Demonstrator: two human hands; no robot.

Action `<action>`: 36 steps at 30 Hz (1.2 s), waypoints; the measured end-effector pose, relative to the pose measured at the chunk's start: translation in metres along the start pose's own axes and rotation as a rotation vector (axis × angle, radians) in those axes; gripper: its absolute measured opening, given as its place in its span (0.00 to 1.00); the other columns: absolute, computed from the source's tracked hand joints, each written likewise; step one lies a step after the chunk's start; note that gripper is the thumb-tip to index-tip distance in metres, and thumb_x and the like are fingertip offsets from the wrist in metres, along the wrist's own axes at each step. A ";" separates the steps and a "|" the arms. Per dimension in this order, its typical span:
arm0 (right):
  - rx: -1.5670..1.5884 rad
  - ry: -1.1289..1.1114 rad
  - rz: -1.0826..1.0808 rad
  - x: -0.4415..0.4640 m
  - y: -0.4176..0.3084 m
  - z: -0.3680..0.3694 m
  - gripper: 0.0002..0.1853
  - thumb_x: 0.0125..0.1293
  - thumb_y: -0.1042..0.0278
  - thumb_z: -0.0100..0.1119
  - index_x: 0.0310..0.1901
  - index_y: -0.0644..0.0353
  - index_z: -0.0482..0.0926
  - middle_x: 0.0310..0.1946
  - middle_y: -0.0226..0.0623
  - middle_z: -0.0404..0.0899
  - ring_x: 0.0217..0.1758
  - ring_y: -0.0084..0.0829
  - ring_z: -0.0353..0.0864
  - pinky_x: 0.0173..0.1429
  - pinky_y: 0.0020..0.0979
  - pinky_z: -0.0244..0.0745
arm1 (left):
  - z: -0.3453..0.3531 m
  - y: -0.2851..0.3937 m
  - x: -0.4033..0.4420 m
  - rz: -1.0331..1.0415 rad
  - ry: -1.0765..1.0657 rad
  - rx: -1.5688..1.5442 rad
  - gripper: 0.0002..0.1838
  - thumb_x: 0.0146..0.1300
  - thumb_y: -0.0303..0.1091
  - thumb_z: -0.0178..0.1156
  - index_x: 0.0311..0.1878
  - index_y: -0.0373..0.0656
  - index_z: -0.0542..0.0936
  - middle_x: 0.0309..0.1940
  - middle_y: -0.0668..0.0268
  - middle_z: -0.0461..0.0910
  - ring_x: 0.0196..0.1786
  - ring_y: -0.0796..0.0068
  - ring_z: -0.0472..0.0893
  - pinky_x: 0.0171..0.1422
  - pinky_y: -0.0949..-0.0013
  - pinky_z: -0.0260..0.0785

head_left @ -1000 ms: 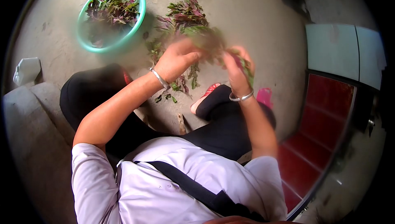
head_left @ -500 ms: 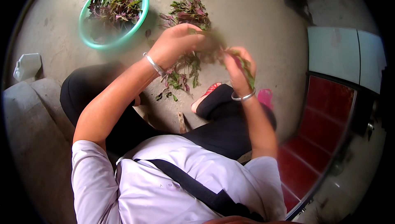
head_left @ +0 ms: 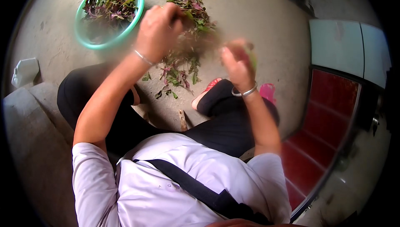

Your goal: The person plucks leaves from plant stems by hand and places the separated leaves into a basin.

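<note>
My left hand (head_left: pixel 157 31), with a bangle at the wrist, is closed in front of the upper leaf pile; its fingertips are blurred and what they pinch is hard to make out. My right hand (head_left: pixel 238 62) is wrapped round green and purple leafy stems (head_left: pixel 252 58), to the right of the pile. Red-green leaves (head_left: pixel 193 8) lie heaped on the floor beyond my hands, and looser sprigs (head_left: pixel 175 76) spread down toward my feet. A mint-green basin (head_left: pixel 140 8) at the upper left holds more of these leaves (head_left: pixel 112 6).
A white plastic container (head_left: pixel 27 72) stands at the far left. A pink item (head_left: pixel 267 92) lies beside my right knee. Red tiles (head_left: pixel 331 97) below pale panels (head_left: pixel 337 43) line the right side. My sandalled foot (head_left: pixel 206 93) rests near the sprigs.
My left hand has moved up and left, away from my right hand, uncovering more of the lower sprigs. My right hand stays in nearly the same place with the stems.
</note>
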State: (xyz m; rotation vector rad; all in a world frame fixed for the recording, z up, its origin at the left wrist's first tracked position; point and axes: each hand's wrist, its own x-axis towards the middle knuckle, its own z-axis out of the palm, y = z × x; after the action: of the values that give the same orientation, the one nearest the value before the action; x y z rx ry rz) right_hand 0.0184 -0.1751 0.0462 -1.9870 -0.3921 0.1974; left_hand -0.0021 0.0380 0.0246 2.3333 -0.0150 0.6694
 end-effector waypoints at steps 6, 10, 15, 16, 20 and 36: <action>0.299 -0.034 0.157 0.006 0.004 -0.013 0.08 0.59 0.69 0.55 0.35 0.64 0.70 0.28 0.34 0.79 0.27 0.21 0.77 0.29 0.20 0.69 | 0.000 -0.025 -0.003 -0.033 -0.354 0.266 0.03 0.50 0.28 0.57 0.27 0.41 0.73 0.24 0.63 0.75 0.32 0.62 0.74 0.36 0.64 0.67; 0.380 -0.028 0.157 0.007 0.000 -0.016 0.08 0.59 0.68 0.56 0.35 0.64 0.72 0.28 0.33 0.79 0.27 0.21 0.78 0.28 0.19 0.68 | 0.010 -0.020 -0.034 0.060 -0.654 0.402 0.16 0.44 0.37 0.62 0.40 0.49 0.78 0.32 0.59 0.76 0.38 0.60 0.74 0.46 0.61 0.67; 0.321 -0.010 0.099 0.006 -0.004 -0.013 0.08 0.59 0.68 0.57 0.34 0.63 0.74 0.26 0.30 0.77 0.26 0.19 0.76 0.29 0.19 0.69 | 0.022 0.003 -0.027 -0.335 -0.815 -0.809 0.13 0.58 0.33 0.57 0.44 0.38 0.75 0.40 0.64 0.78 0.39 0.80 0.76 0.41 0.78 0.67; 0.285 -0.008 0.073 0.006 -0.003 -0.011 0.07 0.59 0.68 0.57 0.34 0.63 0.74 0.26 0.30 0.77 0.26 0.18 0.75 0.29 0.20 0.69 | 0.024 0.007 -0.026 -0.406 -0.845 -0.917 0.12 0.59 0.33 0.57 0.43 0.38 0.75 0.38 0.65 0.78 0.38 0.81 0.76 0.41 0.78 0.67; 0.103 -0.002 -0.137 0.005 0.002 -0.006 0.06 0.58 0.72 0.57 0.34 0.64 0.73 0.25 0.30 0.76 0.27 0.17 0.74 0.30 0.20 0.70 | 0.024 0.019 -0.025 -0.621 -0.876 -1.136 0.07 0.59 0.32 0.56 0.38 0.40 0.75 0.31 0.67 0.78 0.34 0.85 0.75 0.41 0.80 0.67; 0.447 -0.084 0.200 0.007 -0.001 -0.005 0.09 0.58 0.74 0.56 0.39 0.64 0.71 0.29 0.31 0.74 0.28 0.20 0.77 0.29 0.17 0.69 | 0.026 0.011 -0.032 -1.094 -0.842 -1.520 0.10 0.62 0.31 0.51 0.43 0.36 0.74 0.28 0.69 0.77 0.31 0.82 0.77 0.42 0.77 0.72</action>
State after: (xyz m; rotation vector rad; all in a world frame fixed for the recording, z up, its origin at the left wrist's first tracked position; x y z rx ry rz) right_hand 0.0264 -0.1765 0.0501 -1.5770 -0.1804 0.4555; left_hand -0.0199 0.0074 0.0000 0.7078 0.2541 -0.7224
